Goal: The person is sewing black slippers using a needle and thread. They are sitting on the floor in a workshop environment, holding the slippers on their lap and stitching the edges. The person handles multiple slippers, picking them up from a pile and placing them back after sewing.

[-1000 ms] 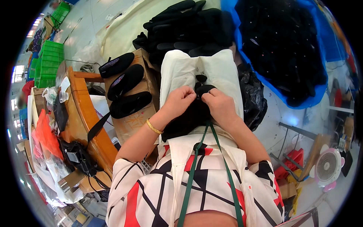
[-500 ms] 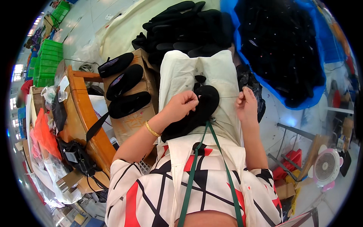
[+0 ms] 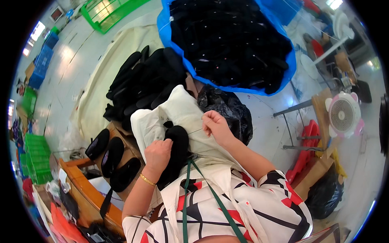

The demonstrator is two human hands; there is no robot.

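A black cloth shoe [image 3: 178, 139] lies on the white cloth-covered pad [image 3: 182, 106] over my lap, its rounded end pointing away from me. My left hand [image 3: 158, 155] is closed against the shoe's left side, fingertips at its edge. Held up to the right of the shoe, my right hand [image 3: 215, 128] has its fingers pinched together. A thin thread [image 3: 197, 131] runs from the shoe toward those fingers. Whether a needle is also in them is too small to see. A small black piece [image 3: 167, 124] rests just beyond the shoe.
Three black shoes [image 3: 112, 157] sit on a cardboard box at left, beside a wooden stool [image 3: 77, 176]. Beyond the pad is a heap of black shoes [image 3: 148, 77]. A blue bag [image 3: 186, 65] full of black pieces and a black plastic bag [image 3: 233, 111] stand farther right.
The view has swung to the right, so the surroundings sit farther left. My right hand remains raised with the thread, now with its knuckles turned more upward. My left hand stays at the shoe.
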